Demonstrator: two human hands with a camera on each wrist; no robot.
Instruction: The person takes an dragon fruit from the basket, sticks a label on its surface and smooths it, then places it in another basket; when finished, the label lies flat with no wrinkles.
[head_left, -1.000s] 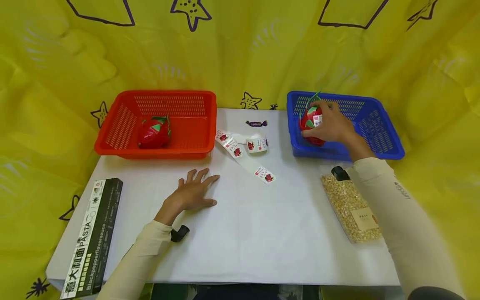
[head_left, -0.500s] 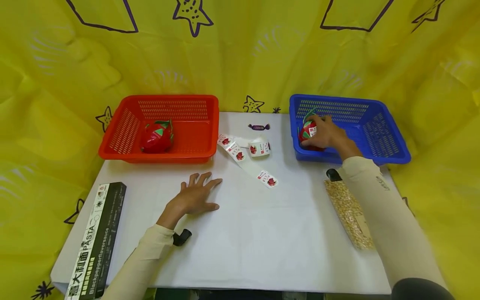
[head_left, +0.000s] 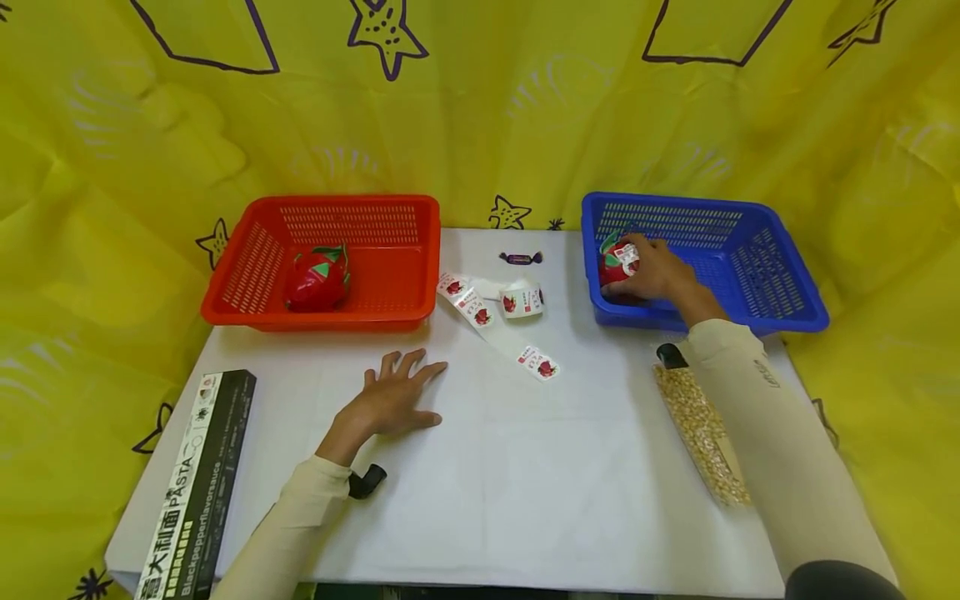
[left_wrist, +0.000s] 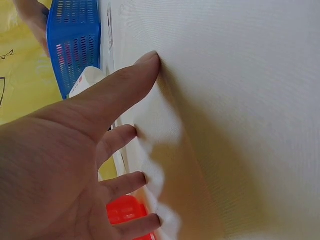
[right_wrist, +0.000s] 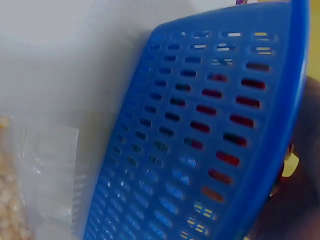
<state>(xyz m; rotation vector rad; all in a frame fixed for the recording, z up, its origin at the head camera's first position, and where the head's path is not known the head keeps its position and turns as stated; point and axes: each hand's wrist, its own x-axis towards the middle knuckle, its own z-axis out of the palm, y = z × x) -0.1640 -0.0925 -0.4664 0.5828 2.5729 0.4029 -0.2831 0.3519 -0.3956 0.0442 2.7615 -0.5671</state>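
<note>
My right hand [head_left: 658,271] reaches over the front left of the blue basket [head_left: 772,271] and grips a red dragon fruit [head_left: 611,267] with green leaf tips and a white sticker, low inside it. Through the slotted wall in the right wrist view, patches of red show; the dark hand [right_wrist: 300,175] is partly behind the rim. On the white table [head_left: 517,483] my left hand [head_left: 392,402] rests with its fingers spread, holding nothing. A second dragon fruit [head_left: 318,279] lies in the red basket [head_left: 382,317].
Between the baskets lie a strip of dragon fruit stickers [head_left: 498,333] with its roll [head_left: 522,300] and a purple wrapped candy [head_left: 521,258]. A pasta box [head_left: 202,483] stands along the left edge. A bag of grains [head_left: 697,425] is partly under the right arm.
My right hand has lowered the dragon fruit further into the blue basket's front left, and its sticker has turned upward. The left hand stays put; the head view shifts slightly.
</note>
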